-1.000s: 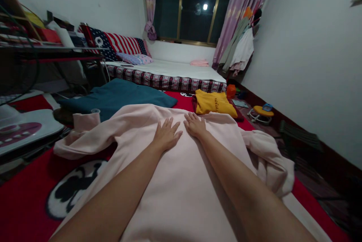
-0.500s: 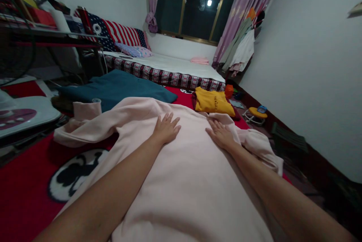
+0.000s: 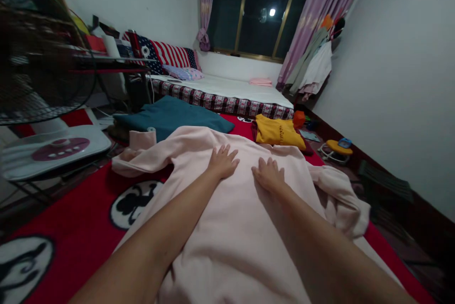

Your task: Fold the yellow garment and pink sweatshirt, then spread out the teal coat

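1 top on blanket (nr bed)

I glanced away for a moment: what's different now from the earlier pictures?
The right hand moved rightward over the pink garment, away from the left hand, then partly back toward it. Nothing was visibly grasped or let go. The left hand, the yellow garment and the teal garment stayed about where they were.

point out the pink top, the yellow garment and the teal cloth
Pink top [image 3: 238, 214]: head view, on its body, between the forearms
Yellow garment [image 3: 271, 130]: head view, on its upper face, left of the dark marking
Teal cloth [image 3: 174, 113]: head view, middle of its upper surface
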